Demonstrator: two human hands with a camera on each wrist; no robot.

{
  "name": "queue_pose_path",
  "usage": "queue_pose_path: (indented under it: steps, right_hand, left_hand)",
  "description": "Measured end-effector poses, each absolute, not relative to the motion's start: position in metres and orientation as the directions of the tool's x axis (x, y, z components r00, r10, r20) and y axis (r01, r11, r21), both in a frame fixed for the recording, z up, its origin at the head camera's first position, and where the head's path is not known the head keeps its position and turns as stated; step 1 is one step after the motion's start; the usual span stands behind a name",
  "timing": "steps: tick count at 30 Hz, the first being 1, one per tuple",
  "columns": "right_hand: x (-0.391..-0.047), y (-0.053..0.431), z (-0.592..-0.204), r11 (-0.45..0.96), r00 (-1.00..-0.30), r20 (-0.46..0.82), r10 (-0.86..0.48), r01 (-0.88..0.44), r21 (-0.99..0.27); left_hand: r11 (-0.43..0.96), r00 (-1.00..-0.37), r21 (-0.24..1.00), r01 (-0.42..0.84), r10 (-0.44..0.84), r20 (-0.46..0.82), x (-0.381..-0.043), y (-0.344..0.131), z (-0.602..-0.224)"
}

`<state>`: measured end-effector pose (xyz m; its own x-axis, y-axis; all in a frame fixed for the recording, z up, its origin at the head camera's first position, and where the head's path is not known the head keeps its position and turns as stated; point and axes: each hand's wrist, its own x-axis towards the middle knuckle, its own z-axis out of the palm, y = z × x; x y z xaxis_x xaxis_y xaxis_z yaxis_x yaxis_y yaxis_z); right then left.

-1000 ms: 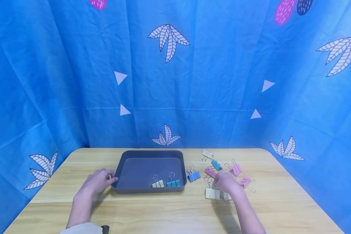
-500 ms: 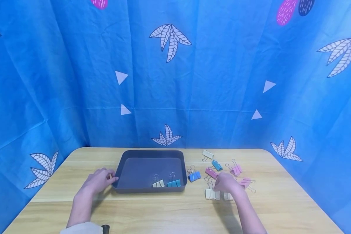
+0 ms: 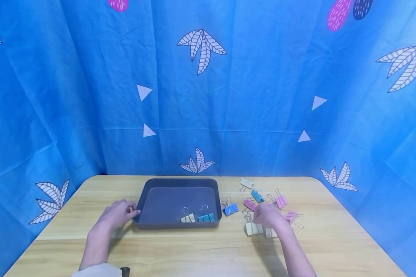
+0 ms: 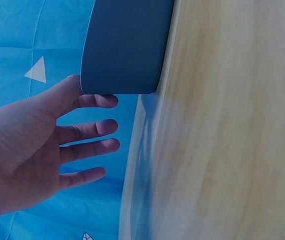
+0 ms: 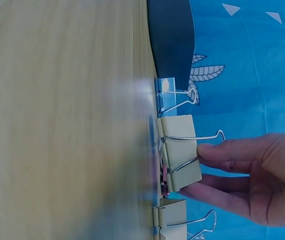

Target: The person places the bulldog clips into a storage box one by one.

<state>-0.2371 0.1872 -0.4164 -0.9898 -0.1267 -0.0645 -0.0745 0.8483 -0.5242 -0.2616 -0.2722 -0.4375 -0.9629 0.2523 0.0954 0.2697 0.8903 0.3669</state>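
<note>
At the left end of the dark grey tray [image 3: 180, 226], my left hand [image 3: 116, 214] holds the rim between thumb and index finger. The other fingers of the left hand [image 4: 37, 145] stay spread below it in the left wrist view. My right hand [image 3: 268, 216] pinches a large cream binder clip [image 3: 253, 229] by its upper edge. In the right wrist view, the thumb of the right hand [image 5: 267, 175] lies against the face of the cream binder clip [image 5: 180, 150], beside its wire handles. Inside the tray sit a small cream clip [image 3: 188, 218] and a teal clip [image 3: 206, 217].
Around the right hand lie a blue clip [image 3: 230, 209], a dark pink clip [image 3: 250, 204], a teal clip [image 3: 257, 196], two light pink clips and another cream clip [image 3: 247, 183]. One more cream clip [image 3: 271, 233] stands close to the held one. A blue curtain [image 3: 208, 115] hangs behind the table.
The large cream binder clip has turned and shifted slightly to the right in my right hand's fingers. My left hand and the tray have stayed in place.
</note>
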Motion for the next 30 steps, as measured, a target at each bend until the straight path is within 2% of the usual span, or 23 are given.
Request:
queue_pose_path:
  steps: [14,21,30]
  right_hand:
    - [-0.232,0.191,-0.412,0.835,-0.995,0.026,-0.099,-0.097,-0.542]
    - [-0.229,0.187,-0.405,0.805,-0.998,0.03,-0.058,-0.064,-0.59]
    - [-0.231,0.18,-0.401,0.814,-0.996,0.075,-0.053,-0.086,-0.574]
  left_hand:
    - [0.89,-0.961,0.364,0.275,0.258,0.095,-0.262,-0.269,-0.441]
    - [0.891,-0.963,0.364,0.271,0.255,0.093,-0.261,-0.27,-0.442]
    - [0.898,-0.964,0.353,0.264,0.245,0.099,-0.263,-0.272,-0.44]
